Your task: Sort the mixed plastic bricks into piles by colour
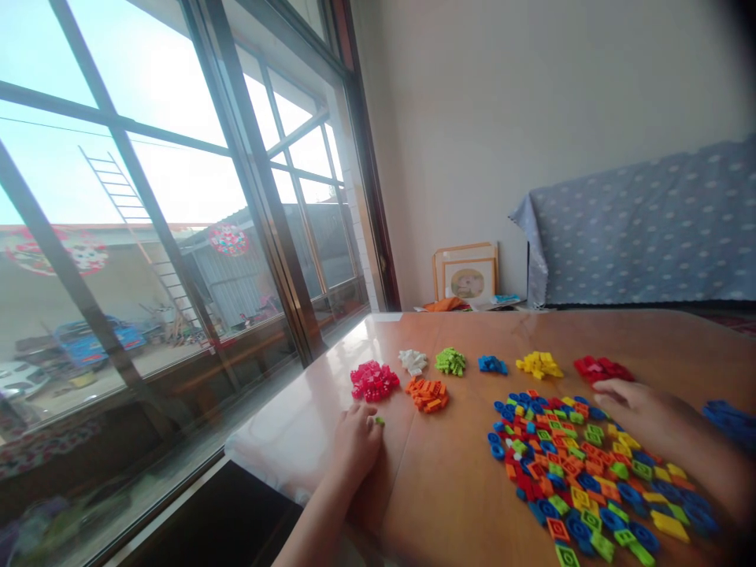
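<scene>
My left hand (357,438) rests at the table's left side with its fingers curled in, a small lime-green toy brick (379,421) at the fingertips. Just beyond it lies a heap of pinkish-red bricks (374,381), with an orange heap (426,395) to its right. On the right, my right hand (623,398) reaches over the far edge of a large mixed spread of bricks (582,465). Its fingers look drawn together beside a dark red heap (601,368); what they hold, if anything, is hidden.
White (413,361), lime-green (450,361), blue (492,365) and yellow (539,365) heaps line the far part of the wooden table (449,480). More blue pieces (731,419) lie at the right edge. A window stands left; framed pictures (466,276) lean at the wall.
</scene>
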Tool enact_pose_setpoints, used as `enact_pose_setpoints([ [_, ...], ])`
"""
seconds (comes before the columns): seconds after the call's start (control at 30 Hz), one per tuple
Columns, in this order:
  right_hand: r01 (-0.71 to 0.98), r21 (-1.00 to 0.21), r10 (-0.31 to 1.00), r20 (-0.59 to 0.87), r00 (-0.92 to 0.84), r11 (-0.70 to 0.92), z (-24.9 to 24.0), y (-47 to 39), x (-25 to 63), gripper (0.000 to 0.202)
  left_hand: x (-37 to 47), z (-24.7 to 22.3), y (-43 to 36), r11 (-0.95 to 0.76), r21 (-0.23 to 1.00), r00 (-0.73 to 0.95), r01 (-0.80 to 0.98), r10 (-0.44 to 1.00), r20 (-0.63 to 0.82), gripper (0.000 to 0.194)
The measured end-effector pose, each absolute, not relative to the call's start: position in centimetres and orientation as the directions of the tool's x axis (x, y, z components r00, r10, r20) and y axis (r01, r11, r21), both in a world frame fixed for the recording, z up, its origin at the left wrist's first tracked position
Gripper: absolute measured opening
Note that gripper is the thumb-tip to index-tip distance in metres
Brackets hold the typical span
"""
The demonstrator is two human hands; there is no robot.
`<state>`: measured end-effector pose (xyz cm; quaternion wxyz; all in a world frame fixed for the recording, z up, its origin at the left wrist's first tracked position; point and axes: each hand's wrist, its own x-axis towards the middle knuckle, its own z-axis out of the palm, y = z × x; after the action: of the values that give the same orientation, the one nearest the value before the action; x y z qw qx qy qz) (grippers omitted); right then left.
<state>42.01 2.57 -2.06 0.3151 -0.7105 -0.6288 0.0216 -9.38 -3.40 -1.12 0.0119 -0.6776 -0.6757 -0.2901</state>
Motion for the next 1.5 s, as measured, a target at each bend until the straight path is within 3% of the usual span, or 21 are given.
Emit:
enact_pose_setpoints([
  [0.1, 0.874, -0.484, 0.952, 0.286, 0.110, 0.044, -2.0, 2.5, 42.2, 0.031, -9.3, -0.9, -3.4, -0.080, 0.336, -0.058, 0.939, 0.923, 0.381, 0.020],
  [0.37, 0.880, -0.473, 0.940, 0.319, 0.123, 0.045, -1.3, 1.9, 41.7, 0.033, -9.7, -1.0, -2.8, -0.105, 0.318, -0.025, 0.942, 0.924, 0.381, 0.021],
  [0.57, 0.902, -0.431, 0.923, 0.346, 0.169, -0.003, -0.7, 1.6, 41.8, 0.034, -10.1, -1.3, -2.3, -0.060, 0.361, -0.077, 0.931, 0.932, 0.354, 0.033],
  [0.8, 0.879, -0.468, 0.912, 0.317, 0.260, -0.088, 0.1, 1.2, 42.0, 0.036, -11.1, -2.1, -1.3, -0.063, 0.399, -0.094, 0.915, 0.927, 0.363, 0.032],
  [1.1, 0.880, -0.469, 0.927, 0.293, 0.232, -0.072, -1.4, 2.0, 43.2, 0.037, -11.0, -1.8, -2.3, 0.015, 0.507, -0.243, 0.862, 0.890, 0.387, 0.034],
  [1.4, 0.887, -0.459, 0.916, 0.331, 0.229, -0.056, -3.1, 2.8, 44.0, 0.032, -9.8, -0.8, -3.0, 0.003, 0.363, -0.137, 0.932, 0.930, 0.342, 0.023],
  [1.5, 0.883, -0.465, 0.919, 0.321, 0.231, -0.059, -2.6, 2.7, 43.7, 0.032, -9.4, -0.6, -3.1, -0.086, 0.406, -0.081, 0.910, 0.922, 0.378, 0.017],
])
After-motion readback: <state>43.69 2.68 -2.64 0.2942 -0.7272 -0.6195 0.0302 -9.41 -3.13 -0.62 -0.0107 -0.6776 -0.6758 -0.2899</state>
